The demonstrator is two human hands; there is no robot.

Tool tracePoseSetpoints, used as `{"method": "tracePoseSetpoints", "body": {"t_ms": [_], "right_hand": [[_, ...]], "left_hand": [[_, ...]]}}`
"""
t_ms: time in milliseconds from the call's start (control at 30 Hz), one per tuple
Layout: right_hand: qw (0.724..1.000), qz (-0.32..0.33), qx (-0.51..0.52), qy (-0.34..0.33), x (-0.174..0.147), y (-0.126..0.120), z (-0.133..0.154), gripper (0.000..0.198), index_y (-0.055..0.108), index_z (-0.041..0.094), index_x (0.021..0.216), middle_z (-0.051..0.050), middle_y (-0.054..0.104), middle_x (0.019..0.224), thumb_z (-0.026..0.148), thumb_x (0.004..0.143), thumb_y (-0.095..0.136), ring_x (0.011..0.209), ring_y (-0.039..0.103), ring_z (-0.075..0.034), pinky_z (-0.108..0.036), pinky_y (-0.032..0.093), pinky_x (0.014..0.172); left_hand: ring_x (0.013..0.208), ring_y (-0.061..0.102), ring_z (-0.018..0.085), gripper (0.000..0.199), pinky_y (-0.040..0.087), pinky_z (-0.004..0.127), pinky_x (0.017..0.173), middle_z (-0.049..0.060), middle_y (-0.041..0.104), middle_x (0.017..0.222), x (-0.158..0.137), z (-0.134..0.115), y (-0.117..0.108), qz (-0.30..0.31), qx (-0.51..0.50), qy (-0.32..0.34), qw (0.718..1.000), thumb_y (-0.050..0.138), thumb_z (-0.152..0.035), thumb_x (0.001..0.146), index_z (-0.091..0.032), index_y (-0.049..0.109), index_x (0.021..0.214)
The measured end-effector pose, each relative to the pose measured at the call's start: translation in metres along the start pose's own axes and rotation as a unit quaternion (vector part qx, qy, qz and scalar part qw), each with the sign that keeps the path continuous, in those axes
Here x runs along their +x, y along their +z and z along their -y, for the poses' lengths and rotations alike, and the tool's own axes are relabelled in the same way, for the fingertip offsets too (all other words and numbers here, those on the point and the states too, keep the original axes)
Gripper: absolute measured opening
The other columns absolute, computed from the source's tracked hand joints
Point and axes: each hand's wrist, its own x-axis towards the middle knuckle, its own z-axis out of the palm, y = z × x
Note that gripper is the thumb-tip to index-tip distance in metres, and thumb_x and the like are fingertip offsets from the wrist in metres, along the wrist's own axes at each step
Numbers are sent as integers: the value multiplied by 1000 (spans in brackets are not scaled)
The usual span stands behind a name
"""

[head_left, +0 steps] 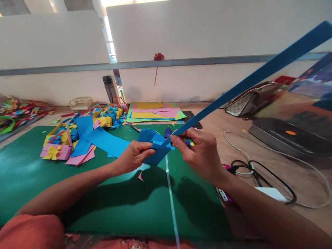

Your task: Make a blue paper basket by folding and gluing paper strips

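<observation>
My left hand (137, 154) is closed on a small folded blue paper box (157, 157), pinching its near wall between thumb and fingers. In my right hand (198, 150), thumb and forefinger pinch a long blue paper strip (241, 84), which slants up to the far right. The strip's lower end meets the box's rim; whether it is stuck there I cannot tell. Behind the hands a blue glue gun (167, 131) is partly hidden, with a clear glue stick (169, 193) running toward me over the green mat (116, 204).
To the left lie blue paper pieces (106, 138) and a pink paper basket (57, 148) with a yellow bow. Coloured sheets (155, 112) are stacked behind. Cables (249, 164), a black case (290, 136) and a handbag (249, 100) occupy the right side.
</observation>
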Motion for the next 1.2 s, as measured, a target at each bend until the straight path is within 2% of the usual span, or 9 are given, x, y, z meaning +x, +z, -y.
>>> {"method": "tracePoseSetpoints", "body": {"t_ms": [333, 467, 900, 1200], "right_hand": [[1000, 19, -5, 14, 1, 0, 0, 14, 59, 18, 66, 1, 61, 59, 19, 80, 57, 54, 53, -11, -25, 39, 52], [999, 24, -10, 19, 1, -1, -1, 16, 58, 18, 64, 1, 60, 57, 19, 80, 57, 53, 53, -11, -24, 39, 52], [1000, 30, -4, 4, 0, 2, -2, 11, 59, 18, 69, 1, 62, 62, 18, 80, 57, 56, 54, -11, -24, 39, 53], [997, 66, -24, -30, 0, 1, -6, 18, 55, 18, 64, 2, 56, 57, 16, 81, 54, 51, 46, -10, -23, 34, 52]], "left_hand": [[55, 23, 7, 37, 21, 19, 48, -5, 25, 57, 0, 1, 0, -1, -5, 0, 1000, 45, -33, 88, -15, 35, 57], [56, 24, 7, 35, 22, 19, 49, -5, 27, 58, 0, 1, 0, 5, -8, -5, 1000, 45, -34, 88, -14, 40, 59], [55, 25, 7, 36, 22, 19, 48, -4, 29, 58, 1, -2, 1, 7, -30, -17, 999, 45, -35, 87, -14, 41, 58], [53, 26, 7, 38, 22, 19, 47, -4, 31, 57, 0, -1, 1, 8, -71, -76, 995, 46, -41, 86, -12, 50, 62]]}}
